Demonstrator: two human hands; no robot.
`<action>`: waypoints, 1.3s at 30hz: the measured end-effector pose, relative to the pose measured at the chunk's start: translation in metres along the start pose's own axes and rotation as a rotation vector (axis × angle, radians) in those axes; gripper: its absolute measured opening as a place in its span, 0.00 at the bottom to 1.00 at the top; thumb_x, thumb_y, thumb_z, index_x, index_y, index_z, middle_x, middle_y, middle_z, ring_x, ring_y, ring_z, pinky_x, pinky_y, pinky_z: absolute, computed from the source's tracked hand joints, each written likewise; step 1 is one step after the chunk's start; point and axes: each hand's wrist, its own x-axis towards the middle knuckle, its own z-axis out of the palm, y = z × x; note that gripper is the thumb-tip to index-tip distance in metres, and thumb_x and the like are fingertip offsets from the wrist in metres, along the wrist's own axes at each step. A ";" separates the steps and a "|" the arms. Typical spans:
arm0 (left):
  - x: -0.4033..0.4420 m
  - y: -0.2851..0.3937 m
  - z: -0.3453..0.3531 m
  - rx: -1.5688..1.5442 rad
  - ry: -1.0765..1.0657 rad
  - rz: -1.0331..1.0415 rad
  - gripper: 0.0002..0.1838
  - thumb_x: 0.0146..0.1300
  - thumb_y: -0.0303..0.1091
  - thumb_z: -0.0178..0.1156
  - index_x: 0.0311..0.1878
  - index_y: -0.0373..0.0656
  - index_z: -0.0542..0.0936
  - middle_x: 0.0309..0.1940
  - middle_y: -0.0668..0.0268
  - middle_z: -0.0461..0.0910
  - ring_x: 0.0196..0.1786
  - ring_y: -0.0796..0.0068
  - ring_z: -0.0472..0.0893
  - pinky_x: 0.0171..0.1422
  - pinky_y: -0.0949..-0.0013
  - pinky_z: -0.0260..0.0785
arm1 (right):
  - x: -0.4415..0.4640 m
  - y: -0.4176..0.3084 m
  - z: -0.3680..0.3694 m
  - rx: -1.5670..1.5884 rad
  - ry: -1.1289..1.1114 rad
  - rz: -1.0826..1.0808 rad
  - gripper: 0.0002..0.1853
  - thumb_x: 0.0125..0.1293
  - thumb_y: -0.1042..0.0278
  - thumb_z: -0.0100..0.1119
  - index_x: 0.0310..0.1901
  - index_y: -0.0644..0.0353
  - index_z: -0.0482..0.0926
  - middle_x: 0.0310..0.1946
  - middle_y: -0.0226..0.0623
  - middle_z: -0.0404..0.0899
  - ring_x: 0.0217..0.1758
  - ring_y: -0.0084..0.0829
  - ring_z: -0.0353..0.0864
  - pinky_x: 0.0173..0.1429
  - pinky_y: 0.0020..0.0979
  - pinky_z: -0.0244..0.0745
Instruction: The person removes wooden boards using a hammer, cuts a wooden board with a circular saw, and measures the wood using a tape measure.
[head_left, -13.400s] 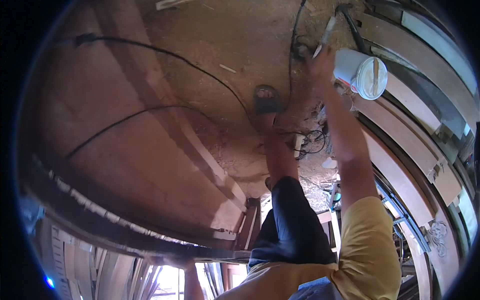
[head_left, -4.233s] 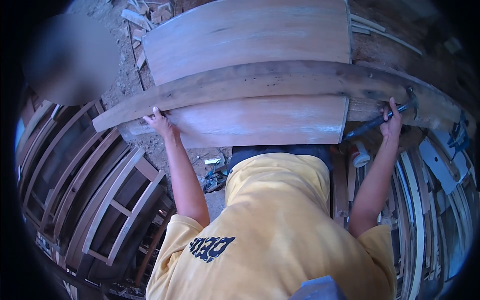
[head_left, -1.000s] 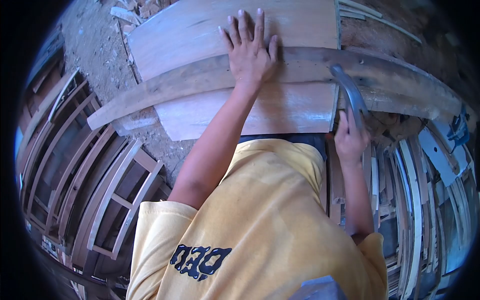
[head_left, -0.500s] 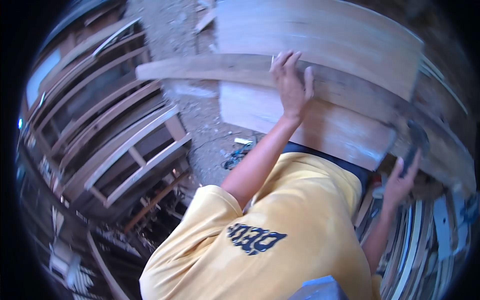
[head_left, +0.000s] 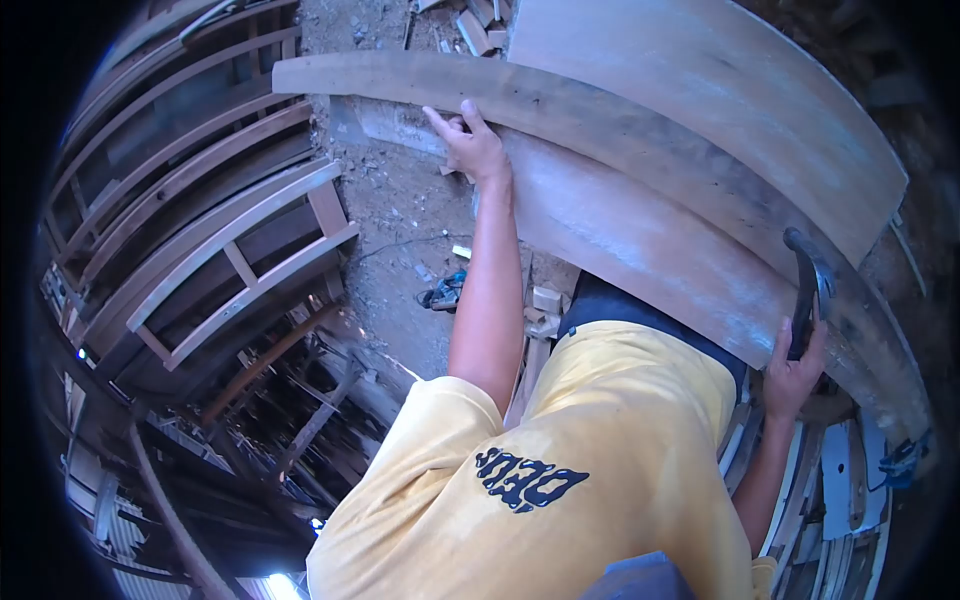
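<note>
As the plank [head_left: 600,135] lay long and bowed across the panel [head_left: 640,240], the left hand [head_left: 478,150] was right there at its near edge, toward the left end. That hand was half open, thumb and forefinger stretched out, the other fingers curled; whether it pinched the wood, you couldn't tell. Over on the right, the right hand [head_left: 795,375] had its fingers wrapped around the hammer [head_left: 803,285], handle slanting up, head over the plank toward its right end. Touching or just above? No telling from this view! The panel showed on both sides of the plank, its near edge by the person's dark shorts [head_left: 650,320], while the plank's left end reached out past it over the dirt floor [head_left: 385,215]. Off to the left stood a ladder-like frame [head_left: 240,265], with scraps [head_left: 475,32] beyond the plank and a blue thing [head_left: 903,462] near its right end.
</note>
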 end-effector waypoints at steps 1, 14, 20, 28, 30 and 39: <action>0.000 -0.003 -0.001 -0.049 -0.042 -0.014 0.43 0.79 0.47 0.58 0.84 0.36 0.50 0.40 0.63 0.79 0.41 0.68 0.78 0.55 0.60 0.72 | 0.000 -0.004 0.004 0.004 -0.016 -0.003 0.16 0.77 0.71 0.60 0.61 0.69 0.76 0.45 0.46 0.84 0.45 0.31 0.83 0.54 0.33 0.77; -0.006 0.005 0.000 0.117 0.012 0.027 0.41 0.80 0.48 0.56 0.84 0.35 0.52 0.34 0.68 0.78 0.37 0.71 0.78 0.52 0.62 0.75 | 0.006 -0.003 0.017 0.044 -0.091 0.051 0.27 0.79 0.72 0.56 0.76 0.63 0.67 0.68 0.46 0.77 0.69 0.35 0.77 0.73 0.35 0.68; -0.002 0.002 -0.003 0.132 -0.003 0.041 0.42 0.80 0.49 0.56 0.84 0.37 0.51 0.34 0.68 0.79 0.37 0.71 0.80 0.51 0.62 0.75 | 0.007 -0.008 0.014 0.047 -0.060 0.051 0.27 0.79 0.70 0.58 0.75 0.63 0.67 0.63 0.45 0.80 0.64 0.33 0.79 0.70 0.34 0.71; -0.004 0.025 -0.013 0.131 -0.166 0.136 0.35 0.82 0.48 0.51 0.84 0.43 0.56 0.76 0.52 0.70 0.74 0.61 0.73 0.78 0.63 0.61 | 0.005 -0.010 0.017 -0.001 -0.059 0.076 0.22 0.70 0.72 0.61 0.65 0.59 0.73 0.45 0.54 0.86 0.49 0.51 0.89 0.53 0.42 0.81; 0.001 0.017 -0.011 0.037 -0.215 0.156 0.32 0.83 0.46 0.51 0.83 0.44 0.61 0.80 0.52 0.64 0.78 0.60 0.68 0.81 0.63 0.59 | 0.004 -0.015 0.021 0.014 -0.104 0.058 0.24 0.71 0.72 0.61 0.68 0.58 0.72 0.47 0.57 0.86 0.52 0.55 0.89 0.55 0.44 0.82; -0.004 0.029 -0.010 0.047 -0.238 0.047 0.37 0.81 0.49 0.53 0.84 0.41 0.56 0.82 0.53 0.61 0.81 0.58 0.64 0.84 0.60 0.54 | 0.003 -0.024 0.032 0.033 -0.197 0.051 0.24 0.73 0.71 0.60 0.69 0.57 0.72 0.50 0.59 0.85 0.53 0.58 0.88 0.52 0.46 0.83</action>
